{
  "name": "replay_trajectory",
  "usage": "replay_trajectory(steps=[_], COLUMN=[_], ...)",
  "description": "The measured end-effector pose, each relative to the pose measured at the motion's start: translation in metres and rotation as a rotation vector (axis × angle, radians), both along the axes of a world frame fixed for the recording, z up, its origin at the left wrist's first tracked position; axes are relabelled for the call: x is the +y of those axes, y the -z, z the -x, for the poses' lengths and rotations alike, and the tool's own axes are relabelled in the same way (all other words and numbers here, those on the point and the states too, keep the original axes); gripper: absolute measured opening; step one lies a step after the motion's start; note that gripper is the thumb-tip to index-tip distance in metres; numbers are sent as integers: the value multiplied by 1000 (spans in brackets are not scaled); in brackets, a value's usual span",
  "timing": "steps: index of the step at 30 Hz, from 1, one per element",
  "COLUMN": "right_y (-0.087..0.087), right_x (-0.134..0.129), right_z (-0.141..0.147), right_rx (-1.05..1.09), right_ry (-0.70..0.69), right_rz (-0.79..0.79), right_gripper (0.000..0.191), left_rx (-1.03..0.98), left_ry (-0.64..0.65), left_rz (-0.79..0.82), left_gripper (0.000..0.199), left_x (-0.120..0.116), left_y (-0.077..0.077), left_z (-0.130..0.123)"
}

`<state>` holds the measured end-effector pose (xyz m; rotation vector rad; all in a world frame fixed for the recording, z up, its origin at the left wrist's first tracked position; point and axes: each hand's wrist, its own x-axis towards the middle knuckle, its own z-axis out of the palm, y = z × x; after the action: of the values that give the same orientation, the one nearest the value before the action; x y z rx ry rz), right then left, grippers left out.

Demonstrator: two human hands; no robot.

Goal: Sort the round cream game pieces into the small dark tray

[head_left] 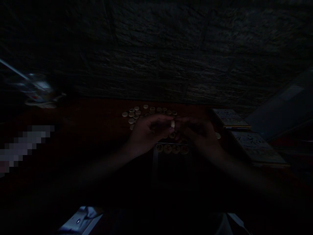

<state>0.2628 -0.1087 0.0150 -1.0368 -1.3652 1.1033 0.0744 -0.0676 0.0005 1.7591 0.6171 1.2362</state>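
Observation:
My left hand [144,133] pinches a small pale xiangqi piece [172,124] on edge between thumb and fingers, above the dark table. Close beside it, my right hand [204,133] has its fingers curled in toward the same piece; deep shadow hides what they hold, if anything. Just below the hands, several round xiangqi pieces with dark characters stand in a row [167,148] along the edge of a dark flat tray or box [154,166]. Behind my left hand lies a loose scatter of more pieces [131,115], partly covered by the hand.
Two flat boxes with dark writing, one farther back [231,117] and one nearer [258,147], lie at the right. A single pale disc [217,135] sits beside them. At the far left is a clear cup [41,88] with a straw. A stone wall [156,62] bounds the back.

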Motion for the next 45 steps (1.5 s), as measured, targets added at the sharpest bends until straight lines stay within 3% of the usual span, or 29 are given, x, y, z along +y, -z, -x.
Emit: replay_trajectory(steps=[11,18,21,45], right_y=[-1,-3,-4,-3], right_x=[6,4,3,3], right_z=[-1,1,1,-1], right_rx=[92,91,96,37], right_ry=[-124,-124,-118,-121], right_rz=[117,134,133,131], right_gripper=[28,24,24,26], left_rx=[126,173,158,172], left_ry=[-122,-104,-102,-101], left_rz=[-205,-285,-329,-315], left_gripper=[27,35,30,28], left_x=[-5,-2,-1,-3], left_y=[-3,-1,-2,-5], left_z=[3,5,5,5])
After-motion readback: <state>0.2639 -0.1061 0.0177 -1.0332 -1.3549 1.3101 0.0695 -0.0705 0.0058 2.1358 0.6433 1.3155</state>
